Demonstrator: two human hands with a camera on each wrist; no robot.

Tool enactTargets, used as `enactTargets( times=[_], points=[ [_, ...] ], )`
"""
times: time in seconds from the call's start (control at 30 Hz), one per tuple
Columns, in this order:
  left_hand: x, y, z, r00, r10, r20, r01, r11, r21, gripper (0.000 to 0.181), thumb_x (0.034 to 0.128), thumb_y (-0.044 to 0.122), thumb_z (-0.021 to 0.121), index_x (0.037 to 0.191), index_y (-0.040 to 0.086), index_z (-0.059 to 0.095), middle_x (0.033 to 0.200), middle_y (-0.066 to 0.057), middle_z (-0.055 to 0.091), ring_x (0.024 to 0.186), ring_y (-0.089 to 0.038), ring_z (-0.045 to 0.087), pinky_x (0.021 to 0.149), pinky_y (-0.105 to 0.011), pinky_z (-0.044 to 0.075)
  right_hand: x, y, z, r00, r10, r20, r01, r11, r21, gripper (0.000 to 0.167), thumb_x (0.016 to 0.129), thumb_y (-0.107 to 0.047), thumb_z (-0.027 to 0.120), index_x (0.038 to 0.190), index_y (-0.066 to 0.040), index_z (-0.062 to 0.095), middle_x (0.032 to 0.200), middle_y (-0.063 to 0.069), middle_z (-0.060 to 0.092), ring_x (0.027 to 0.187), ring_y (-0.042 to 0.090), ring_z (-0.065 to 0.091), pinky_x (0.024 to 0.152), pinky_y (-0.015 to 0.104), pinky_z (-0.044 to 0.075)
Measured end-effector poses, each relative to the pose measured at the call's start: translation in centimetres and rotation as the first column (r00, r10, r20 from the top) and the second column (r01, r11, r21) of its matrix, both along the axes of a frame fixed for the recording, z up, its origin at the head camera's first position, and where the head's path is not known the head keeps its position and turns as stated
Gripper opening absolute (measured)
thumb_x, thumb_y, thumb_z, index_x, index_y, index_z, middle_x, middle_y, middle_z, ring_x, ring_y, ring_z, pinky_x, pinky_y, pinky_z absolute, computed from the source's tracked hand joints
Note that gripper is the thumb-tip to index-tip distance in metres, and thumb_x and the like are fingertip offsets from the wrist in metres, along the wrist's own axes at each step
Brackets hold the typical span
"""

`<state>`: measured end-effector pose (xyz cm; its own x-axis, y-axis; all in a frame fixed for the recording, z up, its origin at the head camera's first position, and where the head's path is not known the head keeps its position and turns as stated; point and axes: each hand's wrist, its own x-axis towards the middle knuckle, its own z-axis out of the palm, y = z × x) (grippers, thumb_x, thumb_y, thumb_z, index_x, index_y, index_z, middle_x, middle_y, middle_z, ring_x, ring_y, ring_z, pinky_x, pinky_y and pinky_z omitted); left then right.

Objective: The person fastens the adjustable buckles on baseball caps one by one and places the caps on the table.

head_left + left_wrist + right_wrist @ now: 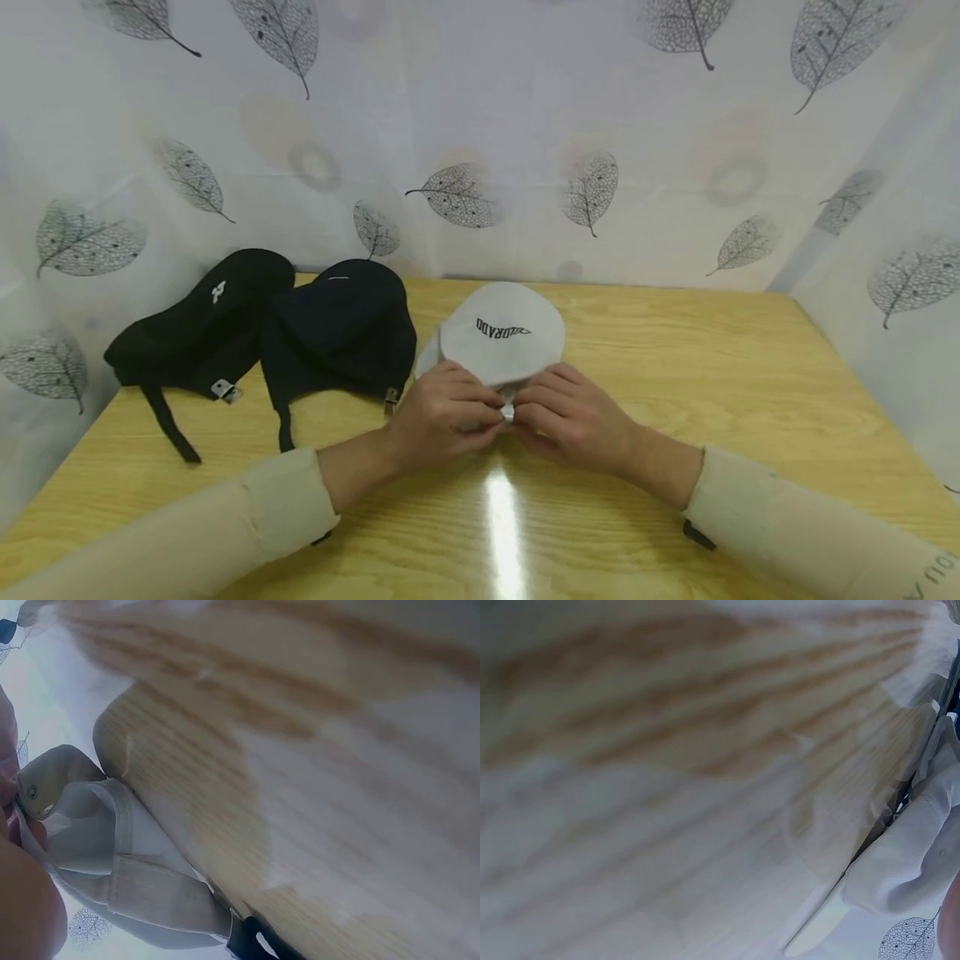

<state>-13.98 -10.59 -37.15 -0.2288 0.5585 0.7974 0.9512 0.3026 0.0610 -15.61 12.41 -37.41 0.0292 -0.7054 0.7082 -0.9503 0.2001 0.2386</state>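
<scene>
A white cap (pixel 506 329) with dark "COLORADO" lettering sits on the table, the lettering upside down from my side. At its near edge my left hand (pixel 447 412) and right hand (pixel 573 418) meet around a small silvery buckle (pixel 507 412). Both hands pinch the cap's strap end there, one from each side, and the fingers hide most of the strap. The left wrist view shows the underside of the white cap (pixel 161 892) and part of my left hand at the left edge. In the right wrist view, the white cap (pixel 900 862) shows at the right edge.
Two dark caps lie left of the white one: a black cap (pixel 217 317) with a white emblem, and a navy cap (pixel 337 333) beside it. Their straps and metal buckles face me. Leaf-patterned curtains (pixel 510 100) enclose the wooden table (pixel 750 392) at the back and sides.
</scene>
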Motion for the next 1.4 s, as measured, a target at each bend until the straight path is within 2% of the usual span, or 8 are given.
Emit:
enactTargets(
  times=[0.57, 0.9, 1.2, 1.4],
  points=[
    [-0.19, 0.23, 0.34, 1.000, 0.017, 0.011, -0.017, 1.000, -0.011, 0.009, 0.0710, 0.009, 0.085, 0.076, 0.014, 0.080, 0.084, 0.003, 0.076, 0.076, -0.010, 0.068, 0.072, -0.028, 0.051, -0.39, 0.16, 0.17, 1.000, 0.002, -0.006, -0.002, 1.000, 0.008, 0.012, 0.092, -0.015, 0.066, 0.089, -0.004, 0.069, 0.089, 0.003, 0.071, 0.084, 0.021, 0.066, 0.078, 0.038, 0.051],
    [-0.06, 0.19, 0.08, 1.000, 0.004, 0.003, -0.004, 1.000, -0.017, 0.011, 0.0687, 0.008, 0.086, 0.076, 0.013, 0.080, 0.084, 0.003, 0.077, 0.075, -0.010, 0.069, 0.071, -0.027, 0.051, -0.06, 0.24, 0.03, 1.000, 0.004, 0.004, -0.004, 1.000, 0.007, 0.007, 0.088, -0.012, 0.066, 0.088, -0.005, 0.068, 0.088, 0.002, 0.070, 0.083, 0.020, 0.066, 0.078, 0.037, 0.051],
    [-0.39, -0.11, 0.10, 1.000, 0.008, 0.009, -0.008, 1.000, -0.019, 0.012, 0.0686, 0.008, 0.087, 0.076, 0.013, 0.079, 0.085, 0.002, 0.076, 0.076, -0.011, 0.069, 0.071, -0.028, 0.051, -0.37, 0.12, 0.20, 1.000, -0.018, 0.010, 0.018, 1.000, 0.012, 0.006, 0.086, -0.012, 0.064, 0.085, -0.007, 0.067, 0.087, 0.002, 0.070, 0.083, 0.020, 0.066, 0.077, 0.037, 0.051],
    [-0.38, -0.14, -0.01, 1.000, 0.002, 0.003, -0.002, 1.000, -0.007, 0.012, 0.0687, 0.008, 0.087, 0.076, 0.013, 0.079, 0.085, 0.002, 0.077, 0.076, -0.010, 0.069, 0.072, -0.028, 0.051, -0.20, -0.01, 0.16, 1.000, -0.008, 0.000, 0.008, 1.000, -0.008, 0.008, 0.087, -0.014, 0.065, 0.087, -0.007, 0.067, 0.090, 0.003, 0.071, 0.085, 0.021, 0.066, 0.078, 0.037, 0.052]
  ],
)
